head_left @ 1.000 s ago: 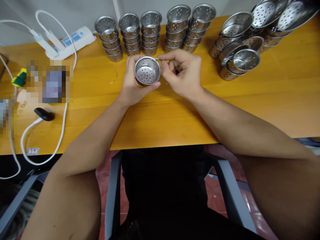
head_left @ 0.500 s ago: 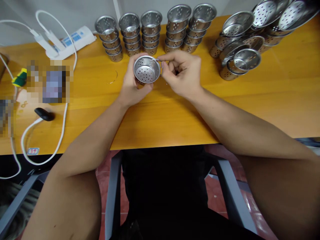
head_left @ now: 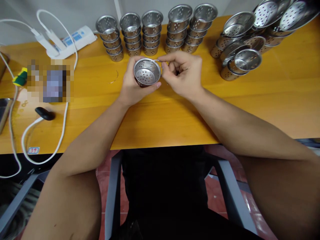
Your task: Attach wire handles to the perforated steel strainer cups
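Observation:
A small perforated metal cup (head_left: 147, 74) is held over the table with its mouth tilted toward me. My left hand (head_left: 131, 83) wraps round its left side, fingers behind it and thumb along the front. At the cup's right rim, my right hand (head_left: 183, 73) pinches a thin curved metal wire (head_left: 157, 60) between thumb and forefinger. The wire's near end lies over the rim; its other end is hidden by the fingers. A loose thin strand (head_left: 116, 77) lies on the table to the left of my left hand.
Several stacks of perforated metal cups (head_left: 130, 26) line the table's back edge. More stacked cups (head_left: 246, 61) stand at the right. A white power strip (head_left: 75, 41), cables, a black oval device (head_left: 45, 113) and a yellow-green sponge (head_left: 20, 77) occupy the left.
The cup has tipped and dropped slightly in my left hand, and the left thumb reaches farther right along it. The wire at the rim has shifted a little; my right hand keeps its pinch.

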### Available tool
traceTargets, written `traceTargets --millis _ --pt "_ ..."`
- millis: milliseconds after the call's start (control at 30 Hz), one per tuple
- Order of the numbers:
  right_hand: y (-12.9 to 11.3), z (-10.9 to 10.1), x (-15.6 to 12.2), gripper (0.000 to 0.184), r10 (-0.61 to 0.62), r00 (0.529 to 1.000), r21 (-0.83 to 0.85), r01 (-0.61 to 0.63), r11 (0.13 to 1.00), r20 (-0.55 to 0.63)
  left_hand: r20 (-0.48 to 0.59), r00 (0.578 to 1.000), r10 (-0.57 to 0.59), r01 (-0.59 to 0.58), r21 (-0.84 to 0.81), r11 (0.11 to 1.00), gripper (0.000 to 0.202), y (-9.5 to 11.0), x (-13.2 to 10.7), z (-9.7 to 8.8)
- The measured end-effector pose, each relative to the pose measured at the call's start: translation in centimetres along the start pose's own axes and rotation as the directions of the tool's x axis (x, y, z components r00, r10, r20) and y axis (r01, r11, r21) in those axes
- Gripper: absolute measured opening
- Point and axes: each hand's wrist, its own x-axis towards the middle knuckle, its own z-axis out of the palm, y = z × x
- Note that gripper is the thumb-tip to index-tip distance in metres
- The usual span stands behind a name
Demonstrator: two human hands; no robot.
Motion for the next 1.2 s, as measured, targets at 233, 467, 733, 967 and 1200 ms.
traceTargets --millis 233,467,733,967,1200 --pt "0.0 -0.1 -0.1 0.043 -0.023 1.000 0.009 0.023 1.000 0.001 -0.071 0.997 -0.024 0.020 -0.053 0.998 0.093 -0.1 0.0 0.9" --pt "0.4 0.2 0.1 0.051 -0.034 0.998 0.051 0.036 0.998 -0.045 -0.021 1.000 -0.014 0.013 -0.061 0.998 0.084 -0.1 -0.3 0.4" --pt "-0.1 0.3 0.1 0.045 0.001 0.998 -0.007 -0.001 1.000 -0.069 -0.060 0.998 0.012 -0.014 -0.036 0.999 0.073 -0.5 0.1 0.2" --pt "-0.4 0.2 0.0 0.045 0.023 0.998 -0.018 -0.024 1.000 -0.059 -0.062 0.997 -0.046 0.040 -0.092 0.995 0.081 0.4 -0.1 0.9" --pt "0.0 0.3 0.3 0.059 -0.029 0.998 -0.001 0.029 1.000 -0.059 -0.035 0.995 -0.093 0.087 -0.154 0.984 0.082 -0.8 0.0 1.7"
